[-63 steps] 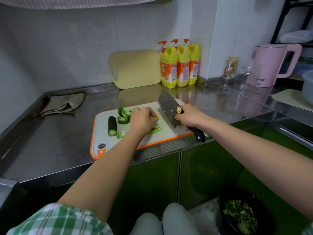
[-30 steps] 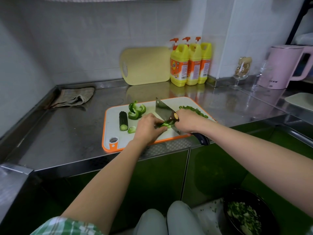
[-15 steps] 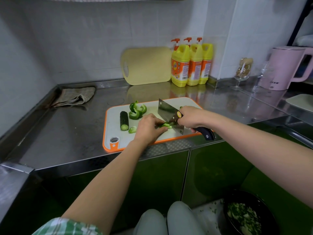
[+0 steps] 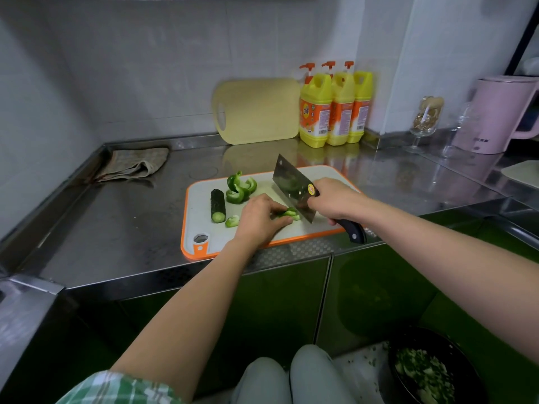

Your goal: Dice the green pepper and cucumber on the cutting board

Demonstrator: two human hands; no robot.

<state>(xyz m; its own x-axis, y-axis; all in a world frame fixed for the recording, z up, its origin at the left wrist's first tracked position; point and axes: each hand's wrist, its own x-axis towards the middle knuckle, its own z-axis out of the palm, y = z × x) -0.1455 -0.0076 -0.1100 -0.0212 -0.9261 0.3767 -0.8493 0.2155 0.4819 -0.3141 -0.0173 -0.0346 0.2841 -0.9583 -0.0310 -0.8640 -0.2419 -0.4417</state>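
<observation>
A white cutting board with an orange rim (image 4: pixel 201 228) lies on the steel counter. On it are a dark cucumber stub (image 4: pixel 218 205), a heap of green pepper strips (image 4: pixel 240 188) and one loose pepper bit (image 4: pixel 232 221). My left hand (image 4: pixel 259 218) holds down a green pepper piece (image 4: pixel 287 213) with curled fingers. My right hand (image 4: pixel 335 201) grips the black handle of a cleaver (image 4: pixel 293 186), its blade tilted, edge down beside the held pepper piece. The board's right part is hidden behind my right hand.
A yellow spare board (image 4: pixel 256 110) leans on the wall beside three yellow detergent bottles (image 4: pixel 335 107). A folded cloth (image 4: pixel 134 163) lies at the back left. Glasses (image 4: pixel 425 121) and a pink kettle (image 4: pixel 501 112) stand at the right. A black bowl of chopped greens (image 4: pixel 428 371) sits below.
The cleaver has come down, cut at the pepper piece under my left fingers and lifted a little again. My left hand has stayed on the pepper piece.
</observation>
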